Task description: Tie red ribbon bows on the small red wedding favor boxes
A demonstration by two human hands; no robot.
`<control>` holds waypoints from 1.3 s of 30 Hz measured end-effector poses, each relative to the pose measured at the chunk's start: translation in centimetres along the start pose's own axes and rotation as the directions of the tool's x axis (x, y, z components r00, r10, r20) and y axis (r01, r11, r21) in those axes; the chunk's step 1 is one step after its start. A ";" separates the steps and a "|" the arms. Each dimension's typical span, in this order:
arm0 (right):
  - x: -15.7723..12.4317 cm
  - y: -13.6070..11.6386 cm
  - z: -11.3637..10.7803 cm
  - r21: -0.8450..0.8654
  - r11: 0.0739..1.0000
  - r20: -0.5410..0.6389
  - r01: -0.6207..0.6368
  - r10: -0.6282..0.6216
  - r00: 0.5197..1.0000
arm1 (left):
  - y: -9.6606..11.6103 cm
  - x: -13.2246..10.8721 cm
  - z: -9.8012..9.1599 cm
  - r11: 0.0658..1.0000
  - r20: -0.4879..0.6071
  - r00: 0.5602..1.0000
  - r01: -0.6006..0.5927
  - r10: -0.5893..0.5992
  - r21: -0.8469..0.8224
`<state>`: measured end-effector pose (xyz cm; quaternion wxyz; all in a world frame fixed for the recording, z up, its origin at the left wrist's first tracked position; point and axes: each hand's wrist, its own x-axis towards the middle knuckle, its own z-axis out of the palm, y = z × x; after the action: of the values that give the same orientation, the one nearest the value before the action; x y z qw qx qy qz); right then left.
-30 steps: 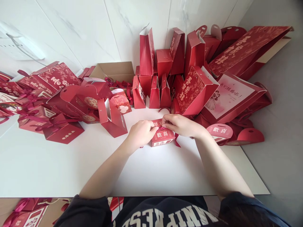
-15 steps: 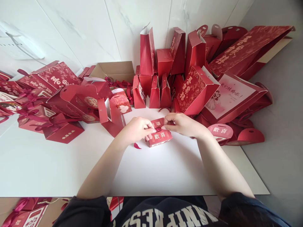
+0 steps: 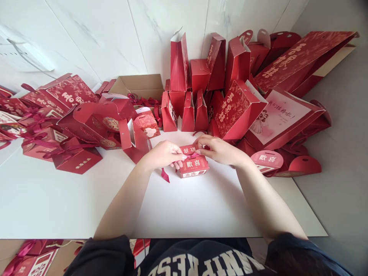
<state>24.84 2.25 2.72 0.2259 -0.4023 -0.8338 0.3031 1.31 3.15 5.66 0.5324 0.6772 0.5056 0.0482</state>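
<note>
A small red gift box (image 3: 194,166) with white characters on its front sits on the white table (image 3: 186,207) just beyond my forearms. A dark red ribbon (image 3: 165,175) crosses its top and one tail hangs down on the left side. My left hand (image 3: 165,154) pinches the ribbon at the box's left top edge. My right hand (image 3: 218,150) pinches the ribbon at the right top edge. Both hands are closed on the ribbon, a few centimetres apart.
Red gift bags and boxes (image 3: 201,88) stand stacked against the white wall behind. Ribbon-tied red boxes (image 3: 57,134) crowd the left, with an open cardboard carton (image 3: 138,86) behind. Flat red bags (image 3: 283,115) lie at right; the table's right edge (image 3: 312,214) meets grey floor.
The box has slid slightly left and toward the wall. My hands have drawn the ribbon ends apart over its top, and a ribbon tail now hangs at the left.
</note>
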 end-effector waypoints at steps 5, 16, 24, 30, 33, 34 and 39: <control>-0.1 0.3 0.0 -0.022 1.000 0.005 -0.019 0.019 1.000 | -0.2 0.1 -0.2 1.000 0.008 1.000 0.004 -0.004 0.014; -0.2 0.7 0.0 -0.001 0.996 -0.008 -0.094 0.094 0.996 | -0.6 0.0 -1.6 0.992 0.273 0.955 -0.124 0.117 0.009; -0.2 0.6 0.0 0.000 0.992 0.004 -0.128 0.128 0.992 | -0.6 0.7 -1.0 0.907 0.226 0.881 -0.422 0.415 -0.021; -0.1 0.5 0.0 -0.005 0.991 0.008 -0.132 0.132 0.991 | -1.0 1.3 -0.6 0.902 0.262 0.865 -0.430 0.427 -0.051; -0.1 0.6 0.1 -0.005 0.991 0.005 -0.132 0.132 0.991 | -0.9 1.2 -0.4 0.882 0.209 0.859 -0.470 0.467 -0.039; -0.1 0.6 0.1 -0.005 0.991 0.001 -0.130 0.130 0.991 | -0.9 1.2 -0.3 0.868 0.171 0.852 -0.496 0.494 -0.038; 0.0 0.8 0.2 0.005 0.993 -0.013 -0.122 0.122 0.992 | -0.7 1.4 0.3 0.795 0.016 0.797 -0.601 0.604 -0.086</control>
<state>25.14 2.56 2.03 0.2136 -0.4540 -0.8055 0.3154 1.72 3.89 4.37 0.5256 0.7829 0.2502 0.2198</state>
